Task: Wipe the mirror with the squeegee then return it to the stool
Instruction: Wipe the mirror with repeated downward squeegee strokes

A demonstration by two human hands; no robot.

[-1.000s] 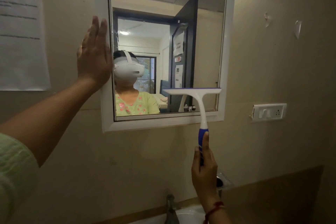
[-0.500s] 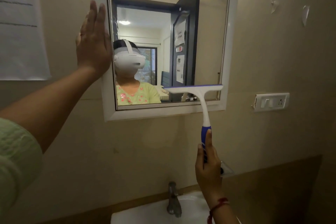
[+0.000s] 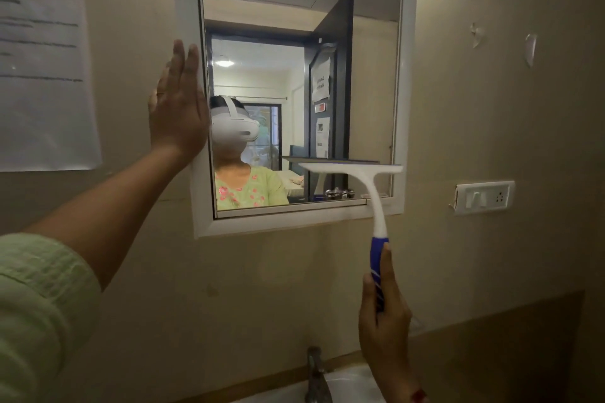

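A: Starting at the right hand's fingers [image 3: 388, 267], what have they got?

B: They're wrapped round the blue grip of the squeegee [image 3: 376, 196], low on the handle, with one digit laid straight up along it. I'd say that's for steering: it keeps the blade square and helps lean it into the glass.

A: And the right hand [image 3: 384, 330] itself sits well below the frame?

B: Yes, under the mirror [image 3: 370, 75] and above the basin [image 3: 347, 383]. The long white neck does the reaching.

A: Where's the blade?

B: Level, across the lower right part of the glass, its right end at the frame's inner edge. Its reflection sits right against it, so I judge it touching.

A: The other hand?

B: The left hand [image 3: 178, 108] is flat, fingers [image 3: 185, 62] straight and together, holding nothing, laid on the mirror's left frame where it meets the wall. Probably a brace, either to steady the person or to steady the mirror. I can't tell which.

A: How far along?

B: Wiping is under way, near the bottom of a stroke by the look of it. The stool isn't in view, so the return is not yet done.

A: Anything nearby to mind?

B: A tap [image 3: 316, 376] below, a switch plate [image 3: 484, 196] right of the frame, and a paper notice [image 3: 42, 75] on the left wall.
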